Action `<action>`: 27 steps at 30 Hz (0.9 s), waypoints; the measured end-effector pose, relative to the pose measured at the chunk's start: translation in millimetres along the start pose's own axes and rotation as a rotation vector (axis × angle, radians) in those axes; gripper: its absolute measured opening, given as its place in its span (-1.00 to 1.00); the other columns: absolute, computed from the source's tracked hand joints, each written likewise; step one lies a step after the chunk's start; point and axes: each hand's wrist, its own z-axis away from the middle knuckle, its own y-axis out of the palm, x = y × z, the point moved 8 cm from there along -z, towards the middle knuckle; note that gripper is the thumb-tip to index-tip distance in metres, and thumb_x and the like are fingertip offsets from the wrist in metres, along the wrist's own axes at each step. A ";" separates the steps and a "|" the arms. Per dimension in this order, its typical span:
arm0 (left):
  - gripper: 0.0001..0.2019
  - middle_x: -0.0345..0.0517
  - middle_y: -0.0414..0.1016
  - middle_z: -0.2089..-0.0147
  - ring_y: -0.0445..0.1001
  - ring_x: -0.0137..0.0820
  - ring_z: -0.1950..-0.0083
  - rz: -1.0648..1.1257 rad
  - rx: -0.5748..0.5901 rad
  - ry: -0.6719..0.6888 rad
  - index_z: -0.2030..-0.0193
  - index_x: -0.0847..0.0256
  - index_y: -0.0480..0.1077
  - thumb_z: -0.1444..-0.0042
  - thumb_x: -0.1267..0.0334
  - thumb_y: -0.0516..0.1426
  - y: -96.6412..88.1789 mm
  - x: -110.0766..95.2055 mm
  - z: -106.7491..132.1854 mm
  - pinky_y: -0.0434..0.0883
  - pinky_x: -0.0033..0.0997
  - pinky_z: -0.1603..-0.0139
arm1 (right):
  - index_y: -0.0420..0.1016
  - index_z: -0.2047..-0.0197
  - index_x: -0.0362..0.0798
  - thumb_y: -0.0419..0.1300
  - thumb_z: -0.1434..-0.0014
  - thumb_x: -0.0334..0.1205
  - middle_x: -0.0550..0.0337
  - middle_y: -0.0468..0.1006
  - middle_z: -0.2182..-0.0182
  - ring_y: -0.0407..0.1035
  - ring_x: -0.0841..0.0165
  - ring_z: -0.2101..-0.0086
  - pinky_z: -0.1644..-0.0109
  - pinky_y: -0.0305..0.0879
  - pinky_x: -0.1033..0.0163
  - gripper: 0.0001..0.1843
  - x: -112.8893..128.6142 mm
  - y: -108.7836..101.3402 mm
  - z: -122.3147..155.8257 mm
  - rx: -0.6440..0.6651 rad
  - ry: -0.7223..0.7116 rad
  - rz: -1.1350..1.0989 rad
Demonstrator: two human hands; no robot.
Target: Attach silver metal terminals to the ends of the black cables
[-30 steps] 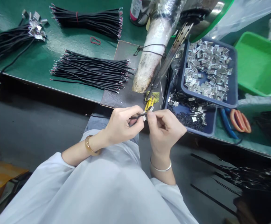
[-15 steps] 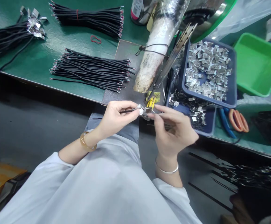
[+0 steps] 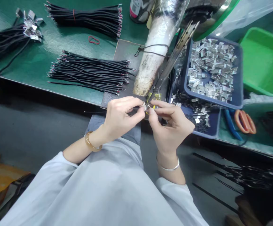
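My left hand [image 3: 124, 116] is closed in a pinch on a black cable [image 3: 94, 112], whose free end sticks out to the left beneath the wrist. A small pale, shiny piece [image 3: 144, 107] shows at the fingertips. Close against it, my right hand [image 3: 170, 122] pinches with thumb and forefinger; the tiny thing between them is too small to name. Just behind the fingertips is a yellow part [image 3: 154, 107], mostly covered by the right hand. Many cut black cables [image 3: 89, 71] with stripped ends lie on the bench to the left.
A wrapped white tube [image 3: 148, 59] slants down close above my hands. On the right, a blue bin of metal brackets [image 3: 240, 72] sits over another blue bin [image 3: 212, 133]. Beyond are a green tray [image 3: 263, 62] and orange-handled pliers [image 3: 244, 121]. A tied cable bundle [image 3: 86, 20] lies at the back.
My right fingers have drawn in against the left fingertips, and the gap between the hands has closed. The metal piece, clearly visible before, is now largely hidden by the fingers.
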 end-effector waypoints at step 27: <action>-0.87 -0.25 0.55 0.47 0.40 -0.59 0.48 0.052 0.074 -0.153 0.43 0.26 0.50 -0.11 0.44 0.16 3.0 5.8 8.4 0.21 -0.63 0.53 | 0.49 0.29 0.02 0.31 -0.21 -0.43 0.27 0.70 0.26 0.64 0.40 0.29 0.27 0.60 0.36 -0.85 4.9 -3.0 6.5 0.050 0.035 0.023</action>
